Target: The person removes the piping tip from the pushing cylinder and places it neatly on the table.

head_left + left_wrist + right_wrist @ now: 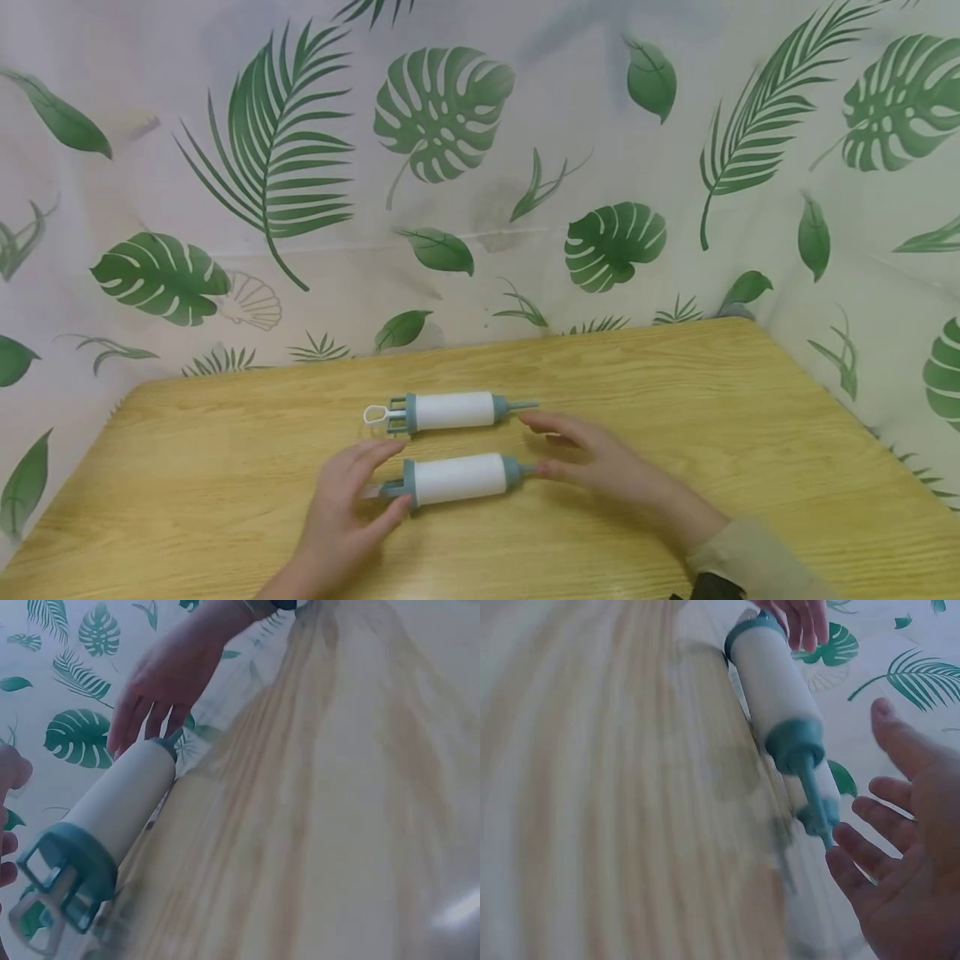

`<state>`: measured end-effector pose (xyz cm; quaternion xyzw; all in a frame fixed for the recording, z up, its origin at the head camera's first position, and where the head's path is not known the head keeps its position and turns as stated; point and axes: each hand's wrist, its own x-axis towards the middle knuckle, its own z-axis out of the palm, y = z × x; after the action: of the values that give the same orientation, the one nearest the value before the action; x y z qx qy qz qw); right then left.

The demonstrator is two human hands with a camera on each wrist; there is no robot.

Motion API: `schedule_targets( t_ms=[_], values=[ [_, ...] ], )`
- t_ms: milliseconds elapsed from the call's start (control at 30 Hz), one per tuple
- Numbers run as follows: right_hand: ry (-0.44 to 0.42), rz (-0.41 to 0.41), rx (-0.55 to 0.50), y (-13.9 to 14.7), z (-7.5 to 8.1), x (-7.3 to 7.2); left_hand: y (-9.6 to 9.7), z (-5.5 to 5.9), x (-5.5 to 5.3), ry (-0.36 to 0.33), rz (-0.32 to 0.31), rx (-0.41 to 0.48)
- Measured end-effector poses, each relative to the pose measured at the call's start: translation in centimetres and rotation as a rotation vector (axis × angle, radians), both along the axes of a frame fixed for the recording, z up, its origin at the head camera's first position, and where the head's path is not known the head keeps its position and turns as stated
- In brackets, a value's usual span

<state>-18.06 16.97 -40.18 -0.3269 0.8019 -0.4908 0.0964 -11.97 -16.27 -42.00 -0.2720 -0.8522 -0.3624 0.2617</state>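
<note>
Khaki cloth sleeve [757, 558] lies nearest the head camera, round my right arm, with a black piece [716, 587] at the cuff, on the near right side of the white cylindrical tube with grey-teal plastic ends [461, 479]. Everything else I place by that tube. At its left end I have my left hand [341, 496], thumb well apart from the fingers, the thumb by the near edge of its teal collar and the fingers beyond the handle end; whether my thumb touches, I cannot tell. My right hand [607, 462] is at its right end, thumb and fingers spread apart about the slim nozzle [808, 784], gripping nothing; contact at the tip I cannot make out.

The tube lies on its side on the yellow wood-grain table [675, 375], its plain white barrel between teal collars, an openwork teal frame and pale loop handle [57, 934] at the left end. Just beyond it, roughly parallel, lies a second white tube with teal ends [455, 411], its white loop also to the left. Behind both hangs white cloth printed with green leaves [540, 108].
</note>
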Motion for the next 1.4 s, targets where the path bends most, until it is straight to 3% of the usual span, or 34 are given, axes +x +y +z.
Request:
schedule_targets(
  t_ms=[133, 433, 700, 1033, 1400],
  values=[
    [-0.052, 0.002, 0.014, -1.0, -0.8, 0.4, 0.8, -0.5, -0.4, 0.023, -0.025, -0.009],
    [0.126, 0.016, 0.063, -1.9, -1.9, 0.1, 1.3, -1.0, -1.0, 0.031, -0.012, -0.102],
    [0.102, 0.005, 0.100, -2.1, -1.8, 0.1, 1.0, -1.1, -1.3, 0.038, 0.005, -0.221],
    [0.108, 0.012, 0.072, -2.1, -2.1, 0.1, 0.8, -1.2, -1.3, 0.066, -0.006, -0.216],
    [0.090, 0.010, 0.072, -2.1, -2.0, 0.7, 0.8, -1.4, -0.5, 0.101, -0.071, -0.142]
  ],
)
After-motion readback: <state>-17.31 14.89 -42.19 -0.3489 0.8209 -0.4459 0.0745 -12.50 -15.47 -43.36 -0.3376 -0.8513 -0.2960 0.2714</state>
